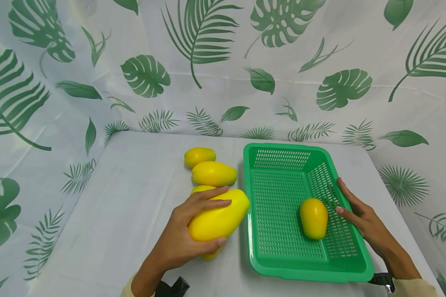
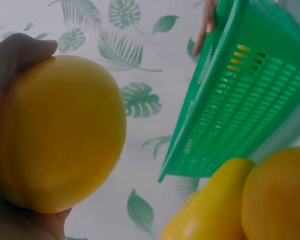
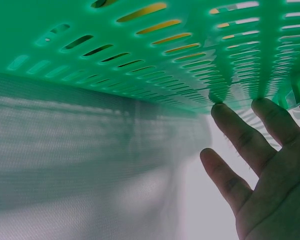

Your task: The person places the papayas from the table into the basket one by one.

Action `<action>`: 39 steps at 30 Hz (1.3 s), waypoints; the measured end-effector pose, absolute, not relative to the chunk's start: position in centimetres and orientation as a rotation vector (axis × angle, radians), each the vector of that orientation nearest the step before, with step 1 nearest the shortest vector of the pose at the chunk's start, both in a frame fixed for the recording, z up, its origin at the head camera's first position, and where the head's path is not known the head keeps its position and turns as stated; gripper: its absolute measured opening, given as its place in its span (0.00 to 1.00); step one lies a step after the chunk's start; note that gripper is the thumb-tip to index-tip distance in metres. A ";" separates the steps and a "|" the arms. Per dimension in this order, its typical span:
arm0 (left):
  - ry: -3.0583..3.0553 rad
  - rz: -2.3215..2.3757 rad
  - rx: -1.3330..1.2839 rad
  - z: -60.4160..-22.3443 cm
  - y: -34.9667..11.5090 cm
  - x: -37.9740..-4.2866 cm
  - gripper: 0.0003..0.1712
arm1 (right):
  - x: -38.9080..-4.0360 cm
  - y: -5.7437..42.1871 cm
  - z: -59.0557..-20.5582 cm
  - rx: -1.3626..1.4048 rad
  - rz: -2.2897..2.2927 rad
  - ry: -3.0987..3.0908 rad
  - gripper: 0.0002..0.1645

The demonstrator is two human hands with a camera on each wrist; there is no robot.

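Observation:
My left hand (image 1: 187, 233) grips a large smooth yellow fruit (image 1: 217, 216), shaped like a mango or papaya, just left of the green basket (image 1: 248, 231). In the left wrist view the held fruit (image 2: 60, 135) fills the left side, with fingers around its edge. My right hand (image 1: 369, 225) holds the basket's right side, its thumb over the rim and its fingers along the outside. In the right wrist view, fingertips (image 3: 222, 112) touch the slotted outer wall. Inside the basket, toward the right, lies one yellow fruit (image 1: 314, 218).
More yellow fruits lie left of the basket: a small one (image 1: 200, 157) at the back, a longer one (image 1: 214, 173) before it, others partly hidden by my left hand. A white cloth (image 1: 134, 198) covers the table. Behind hangs a leaf-printed sheet (image 1: 215, 99).

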State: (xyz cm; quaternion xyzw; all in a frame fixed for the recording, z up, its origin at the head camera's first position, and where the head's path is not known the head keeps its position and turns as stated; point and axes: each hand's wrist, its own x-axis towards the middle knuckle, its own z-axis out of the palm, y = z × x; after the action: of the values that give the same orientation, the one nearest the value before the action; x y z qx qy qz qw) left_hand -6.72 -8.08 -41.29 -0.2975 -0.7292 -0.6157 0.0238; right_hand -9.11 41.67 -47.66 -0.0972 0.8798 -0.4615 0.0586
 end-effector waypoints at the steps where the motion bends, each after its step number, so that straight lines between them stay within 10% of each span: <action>1: -2.251 -1.905 -0.928 -41.3 -7.9 -6.7 0.37 | -9.1 41.7 -47.7 -0.296 -1.399 2.665 0.47; 39: -2.249 -2.040 -0.956 -44.2 -1.6 -6.5 0.37 | -8.9 41.5 -47.8 -0.280 -1.413 2.775 0.45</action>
State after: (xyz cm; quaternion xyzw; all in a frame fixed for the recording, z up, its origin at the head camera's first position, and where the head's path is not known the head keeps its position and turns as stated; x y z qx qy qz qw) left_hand -6.47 -1.57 -44.24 -0.3001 -0.7064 -0.6407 -0.0209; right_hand -8.94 41.49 -47.78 -0.0897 0.8875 -0.4520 0.0075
